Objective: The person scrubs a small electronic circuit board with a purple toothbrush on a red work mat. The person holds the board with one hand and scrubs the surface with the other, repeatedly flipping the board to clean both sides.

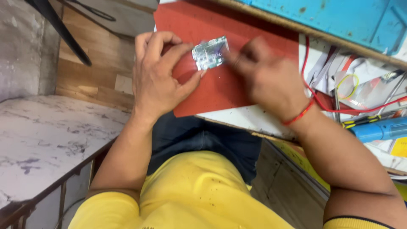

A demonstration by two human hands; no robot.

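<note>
My right hand (265,78) is smeared by motion blur, so I cannot tell whether its fingers touch the board (210,52) or how its grip stands. The board's parts are too small to read. My left hand (159,74) hides part of the red mat (220,89). The blue tray (339,17) and blue tool (377,129) run off the frame edges.

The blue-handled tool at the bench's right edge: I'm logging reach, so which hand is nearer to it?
Right. The right hand is on the red mat, just left of the blue-handled tool; the left hand is farther left, pinching the small circuit board.
</note>
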